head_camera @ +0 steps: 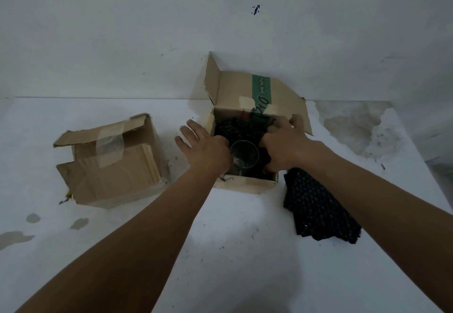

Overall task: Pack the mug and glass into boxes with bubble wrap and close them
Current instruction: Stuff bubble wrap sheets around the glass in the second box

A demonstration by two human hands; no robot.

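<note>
An open cardboard box (245,185) with a green-striped flap stands at the back of the table. Black bubble wrap (235,129) lines its inside. A clear glass (245,153) stands upright in the wrap. My left hand (206,146) lies over the box's left wall, its side against the glass and its fingers spread straight. My right hand (284,141) reaches into the right half of the box, with fingers and thumb curled round the wrap beside the glass. The mug is out of sight.
A second cardboard box (110,173) with tape on its folded flaps sits to the left. A loose sheet of black bubble wrap (318,210) lies right of the open box. The white table (220,251) meets the wall just behind the boxes.
</note>
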